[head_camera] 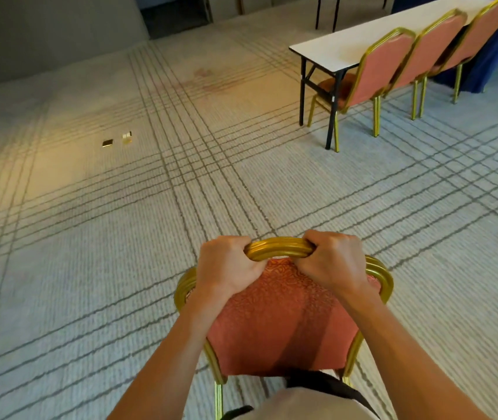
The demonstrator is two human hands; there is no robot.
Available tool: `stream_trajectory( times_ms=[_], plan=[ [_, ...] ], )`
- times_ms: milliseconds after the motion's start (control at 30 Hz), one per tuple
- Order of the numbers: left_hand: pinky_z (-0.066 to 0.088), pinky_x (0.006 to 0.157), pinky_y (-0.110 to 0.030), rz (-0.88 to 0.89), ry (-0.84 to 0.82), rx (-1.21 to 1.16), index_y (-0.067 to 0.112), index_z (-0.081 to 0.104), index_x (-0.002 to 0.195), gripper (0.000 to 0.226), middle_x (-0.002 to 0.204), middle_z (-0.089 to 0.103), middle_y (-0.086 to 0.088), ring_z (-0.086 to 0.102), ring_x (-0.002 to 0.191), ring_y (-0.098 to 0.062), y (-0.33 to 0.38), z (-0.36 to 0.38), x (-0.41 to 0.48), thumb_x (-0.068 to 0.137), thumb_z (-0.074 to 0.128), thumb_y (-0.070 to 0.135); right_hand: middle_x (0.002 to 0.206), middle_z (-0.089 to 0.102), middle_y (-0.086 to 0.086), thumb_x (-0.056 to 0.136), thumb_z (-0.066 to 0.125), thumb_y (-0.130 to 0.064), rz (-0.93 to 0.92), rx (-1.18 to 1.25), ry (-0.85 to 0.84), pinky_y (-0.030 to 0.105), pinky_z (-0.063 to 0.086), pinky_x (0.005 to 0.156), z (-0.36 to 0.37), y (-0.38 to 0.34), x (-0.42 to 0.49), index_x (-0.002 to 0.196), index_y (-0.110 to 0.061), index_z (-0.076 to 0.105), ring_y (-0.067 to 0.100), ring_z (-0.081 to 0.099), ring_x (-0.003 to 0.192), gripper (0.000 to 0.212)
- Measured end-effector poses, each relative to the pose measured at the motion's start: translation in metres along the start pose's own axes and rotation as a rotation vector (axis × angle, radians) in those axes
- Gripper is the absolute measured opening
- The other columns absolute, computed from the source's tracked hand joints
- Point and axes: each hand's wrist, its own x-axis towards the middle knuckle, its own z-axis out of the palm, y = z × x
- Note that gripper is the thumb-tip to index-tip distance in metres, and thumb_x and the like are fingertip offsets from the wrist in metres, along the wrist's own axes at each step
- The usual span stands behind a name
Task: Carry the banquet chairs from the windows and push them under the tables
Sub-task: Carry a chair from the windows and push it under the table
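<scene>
Banquet chair, red-padded with gold frame, top rail gripped by both hands' curled fingers.

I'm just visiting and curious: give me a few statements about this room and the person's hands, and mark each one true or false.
1. The left hand and the right hand both grip the top rail of a chair. True.
2. That chair has blue padding. False: its padding is pinkish-red, set in a gold frame.
3. Several other chairs already stand along the white table. True.
4. The carpet is plain. False: it carries a grid of dark lines.
</scene>
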Motion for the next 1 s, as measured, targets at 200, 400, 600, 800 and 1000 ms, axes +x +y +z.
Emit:
stream_trajectory(
  times_ms=[200,400,600,800,1000],
  plan=[
    [0.034,0.047,-0.026,-0.034,0.055,0.011,0.025,0.037,0.050,0.047,0.046,0.050,0.004,0.054,0.044,-0.017,-0.031,0.027,0.101,0.071,0.063,0.059,0.050,0.056,-0.005,0.066,0.069,-0.040,-0.056,0.018,-0.040,0.027,0.040,0.047,0.035,0.027,0.111,0.058,-0.022,0.053,0.024,0.056,0.044,0.025],
    [0.028,0.048,-0.024,-0.092,0.053,0.044,0.024,0.042,0.049,0.046,0.044,0.046,0.007,0.050,0.042,-0.014,-0.082,0.066,0.206,0.070,0.063,0.059,0.051,0.056,-0.004,0.064,0.072,-0.039,-0.109,-0.005,-0.056,0.026,0.038,0.046,0.098,0.052,0.225,0.058,-0.020,0.056,0.023,0.056,0.045,0.025],
    [0.029,0.045,-0.023,-0.097,0.014,0.020,0.024,0.044,0.050,0.045,0.043,0.040,0.008,0.047,0.041,-0.013,-0.149,0.123,0.323,0.069,0.072,0.053,0.049,0.053,-0.008,0.061,0.084,-0.026,-0.085,-0.010,-0.097,0.022,0.033,0.045,0.174,0.077,0.342,0.057,-0.021,0.057,0.016,0.049,0.041,0.028],
    [0.034,0.042,-0.025,-0.034,0.032,-0.010,0.024,0.041,0.049,0.047,0.044,0.038,0.009,0.048,0.041,-0.014,-0.203,0.147,0.449,0.071,0.070,0.053,0.049,0.053,-0.008,0.067,0.066,-0.039,-0.057,-0.009,-0.056,0.028,0.042,0.043,0.218,0.087,0.460,0.056,-0.021,0.056,0.018,0.050,0.042,0.023],
    [0.025,0.044,-0.025,0.044,0.013,-0.058,0.027,0.038,0.050,0.043,0.045,0.031,0.011,0.038,0.041,-0.010,-0.242,0.173,0.569,0.075,0.063,0.051,0.050,0.054,-0.007,0.065,0.070,-0.032,-0.051,-0.008,-0.039,0.028,0.042,0.043,0.264,0.116,0.569,0.057,-0.020,0.058,0.016,0.051,0.044,0.019]
  ],
)
